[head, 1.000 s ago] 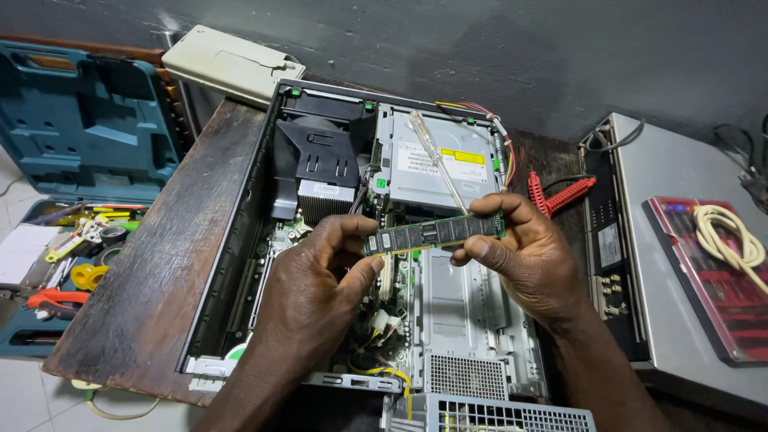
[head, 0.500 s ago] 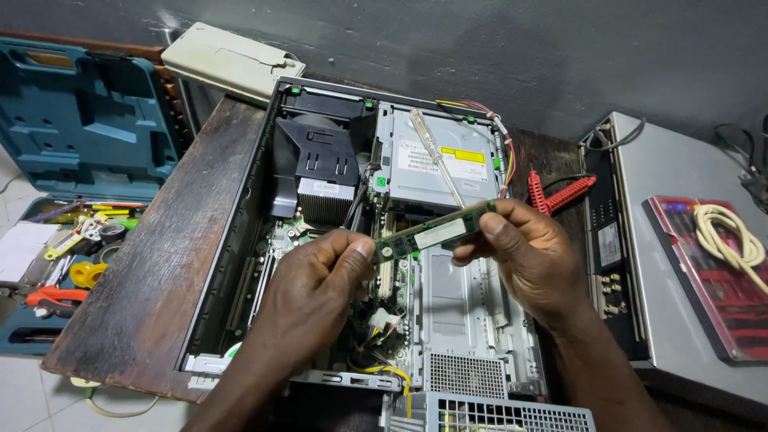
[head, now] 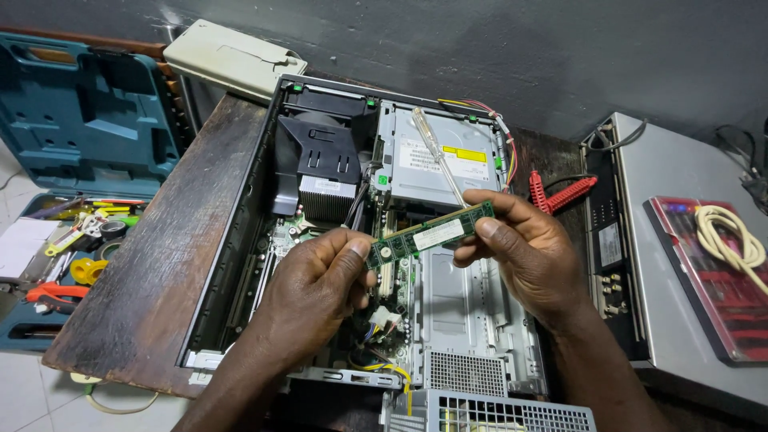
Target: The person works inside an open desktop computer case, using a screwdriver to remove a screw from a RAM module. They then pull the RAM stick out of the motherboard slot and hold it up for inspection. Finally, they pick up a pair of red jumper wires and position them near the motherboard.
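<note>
Memory module [head: 430, 235], green and long, sat right in the middle of the frame, held up in the air over the open computer case [head: 240, 240]. It tilted, its right end higher than its left. The left hand [head: 316, 292] came in from the bottom centre, thumb and fingers closed in a pinch on the module's lower left end. The right hand [head: 532, 260] reached in from the lower right, fingers curled and pinched on the upper right end. So both hands had it, one at each end, and a pale label showed on the stretch between them.

Below the module lay the case's insides: a black fan shroud [head: 324, 156] and finned heatsink toward the upper centre, a grey drive [head: 416, 180] just right of it. A screwdriver with a clear handle [head: 436, 152] lay slanted across that drive. Yellow and red wires ran along the case's upper right edge. The case rested on a dark wooden tabletop [head: 152, 296].

Red pliers [head: 560, 192] lay just right of the case. Further right stood a grey device [head: 656, 264] with a red-tinted tool case [head: 704, 296] on top, and a coiled cream cable [head: 732, 236] on that. At the upper left, a teal plastic toolbox [head: 80, 120] stood open, with loose hand tools below it at the left edge.
</note>
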